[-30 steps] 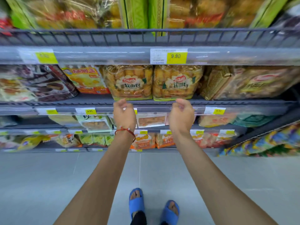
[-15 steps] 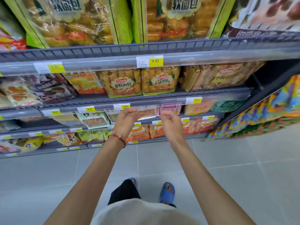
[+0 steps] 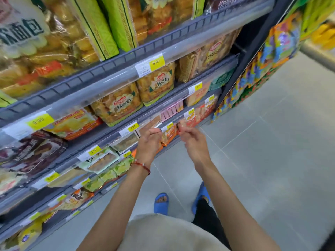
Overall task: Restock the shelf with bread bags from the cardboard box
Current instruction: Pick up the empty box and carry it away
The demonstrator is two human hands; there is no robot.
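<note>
I am stretching both arms out in front of me. My left hand (image 3: 148, 142) and right hand (image 3: 194, 142) are hanging side by side, close but not touching, fingers loosely curled, holding nothing. Farther off, the bread bags (image 3: 117, 105) are sitting on the shelf (image 3: 190, 42), up and left of my hands.

Single view, head-mounted. The camera stands close to the shelf unit (image 3: 112, 77) and looks forward and steeply down along its front, rolled so that its tiers run diagonally. The floor (image 3: 272, 151) fills the frame right of the shelf unit.
</note>
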